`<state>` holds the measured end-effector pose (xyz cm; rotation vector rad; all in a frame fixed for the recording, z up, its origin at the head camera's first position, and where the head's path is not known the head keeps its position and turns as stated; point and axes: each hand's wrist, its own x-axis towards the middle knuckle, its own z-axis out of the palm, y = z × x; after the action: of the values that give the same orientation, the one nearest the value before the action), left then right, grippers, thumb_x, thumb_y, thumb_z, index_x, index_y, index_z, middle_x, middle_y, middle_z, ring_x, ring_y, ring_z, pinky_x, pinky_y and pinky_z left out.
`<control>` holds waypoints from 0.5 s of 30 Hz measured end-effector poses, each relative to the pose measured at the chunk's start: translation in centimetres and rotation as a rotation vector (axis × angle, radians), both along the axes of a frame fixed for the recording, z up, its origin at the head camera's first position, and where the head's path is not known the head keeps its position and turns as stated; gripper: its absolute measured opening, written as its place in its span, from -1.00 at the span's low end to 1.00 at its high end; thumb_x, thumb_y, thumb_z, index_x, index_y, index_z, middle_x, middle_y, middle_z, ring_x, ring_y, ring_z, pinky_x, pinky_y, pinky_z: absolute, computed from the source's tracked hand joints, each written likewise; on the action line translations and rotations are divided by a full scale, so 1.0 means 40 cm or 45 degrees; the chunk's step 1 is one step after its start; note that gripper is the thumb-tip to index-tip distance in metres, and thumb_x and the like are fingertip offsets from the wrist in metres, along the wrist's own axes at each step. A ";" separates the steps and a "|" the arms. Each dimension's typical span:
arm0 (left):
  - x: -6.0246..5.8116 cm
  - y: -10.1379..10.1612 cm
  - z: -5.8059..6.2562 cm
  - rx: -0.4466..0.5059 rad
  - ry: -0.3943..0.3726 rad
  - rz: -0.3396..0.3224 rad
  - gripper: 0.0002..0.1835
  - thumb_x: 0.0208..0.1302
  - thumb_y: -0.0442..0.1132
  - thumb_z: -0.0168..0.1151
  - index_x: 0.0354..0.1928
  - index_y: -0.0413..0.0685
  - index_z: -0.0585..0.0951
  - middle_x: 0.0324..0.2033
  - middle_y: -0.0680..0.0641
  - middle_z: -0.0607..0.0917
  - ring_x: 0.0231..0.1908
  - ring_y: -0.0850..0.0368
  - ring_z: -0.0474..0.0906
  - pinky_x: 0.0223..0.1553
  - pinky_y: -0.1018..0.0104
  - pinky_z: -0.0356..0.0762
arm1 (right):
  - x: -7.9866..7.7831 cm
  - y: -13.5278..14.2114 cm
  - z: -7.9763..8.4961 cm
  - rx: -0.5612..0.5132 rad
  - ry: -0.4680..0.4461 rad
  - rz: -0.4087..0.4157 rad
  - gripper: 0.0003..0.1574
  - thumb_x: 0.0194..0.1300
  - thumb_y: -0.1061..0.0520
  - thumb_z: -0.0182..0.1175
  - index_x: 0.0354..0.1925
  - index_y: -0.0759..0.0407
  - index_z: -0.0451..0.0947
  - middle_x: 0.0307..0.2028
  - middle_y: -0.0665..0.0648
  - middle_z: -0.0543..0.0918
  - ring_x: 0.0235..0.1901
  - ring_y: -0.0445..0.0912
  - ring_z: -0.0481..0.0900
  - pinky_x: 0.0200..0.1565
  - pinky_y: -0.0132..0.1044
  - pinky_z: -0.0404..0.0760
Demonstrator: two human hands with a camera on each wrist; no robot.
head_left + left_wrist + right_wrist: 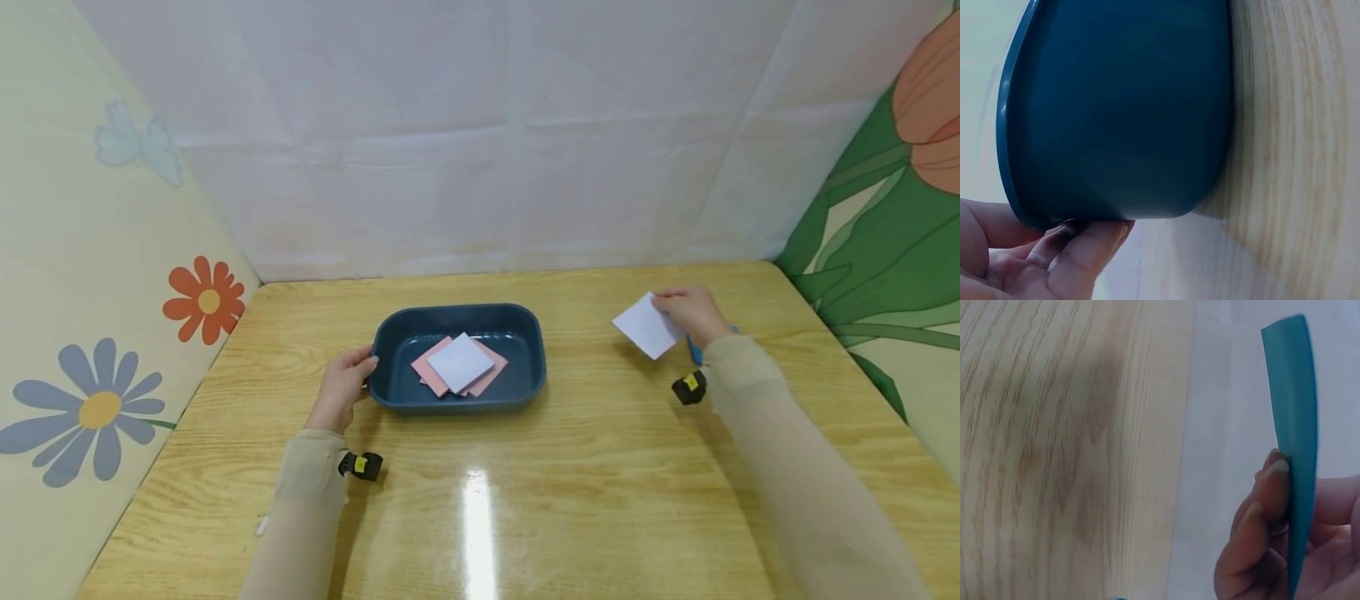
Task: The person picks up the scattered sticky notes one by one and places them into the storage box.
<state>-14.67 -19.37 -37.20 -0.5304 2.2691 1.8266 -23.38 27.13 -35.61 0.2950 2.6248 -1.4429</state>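
A dark blue rectangular dish (457, 406) stands on the wooden table. Inside it, a white paper square (461, 363) lies on top of several pink paper squares (491, 375). At the dish's left end, my left hand (343, 385) grips the rim, thumb on top and fingers against the outer wall, as the left wrist view also shows (1054, 256). Off to the right, my right hand (693, 312) pinches one corner of a paper square (647, 327), raised above the table. Its upper face is white; the right wrist view shows its other face blue-green (1297, 406).
Partly hidden by the right wrist, a blue item (696, 352) lies on the table. A small white scrap (262, 524) is beside the left forearm. White cloth (450, 167) hangs behind the table (585, 500), with flower-printed panels (97, 250) at the sides.
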 end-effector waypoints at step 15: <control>-0.003 -0.004 -0.007 -0.013 0.000 0.000 -0.51 0.56 -0.27 -0.15 0.44 -0.24 0.22 0.37 -0.26 0.31 0.23 -0.11 0.35 0.18 0.01 0.40 | -0.001 -0.034 0.008 -0.014 0.009 0.100 -0.43 0.45 0.16 0.00 0.23 0.59 0.30 0.17 0.53 0.37 -0.19 -0.07 0.41 -0.25 -0.41 0.44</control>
<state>-14.80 -19.53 -37.48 -0.5323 2.2795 1.8166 -23.40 25.77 -35.30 0.1837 2.6019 -1.4349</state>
